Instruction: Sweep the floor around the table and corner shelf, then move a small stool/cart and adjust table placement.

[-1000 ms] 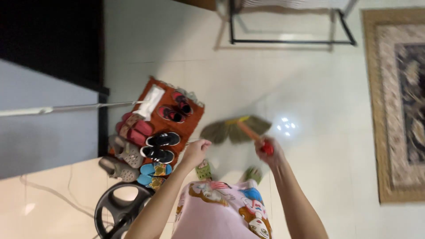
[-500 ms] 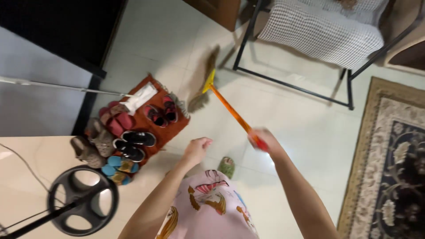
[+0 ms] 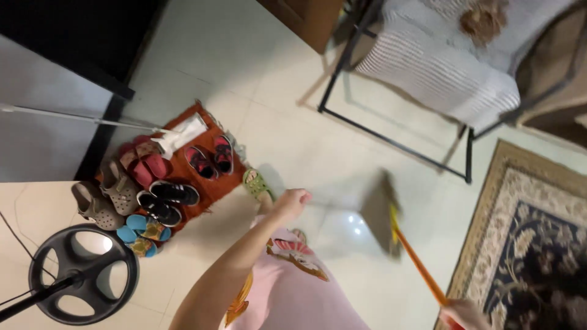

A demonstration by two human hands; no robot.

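Right hand (image 3: pixel 466 315), low at the frame's edge, gripped the orange broom (image 3: pixel 397 235), its blurred bristles on the tile ahead of it, beside the rug (image 3: pixel 520 244). Left hand (image 3: pixel 292 203) hung clenched, holding nothing. Best kept the head low and flat, strokes short, clear of the rug's fringe.

Several pairs of shoes are sitting on an orange-brown rectangular doormat (image 3: pixel 211 183). Below it, a black round fan base (image 3: pixel 82 274) is standing; right, a black-framed chair (image 3: pixel 428 67) and patterned rug (image 3: pixel 532 244) are lying.
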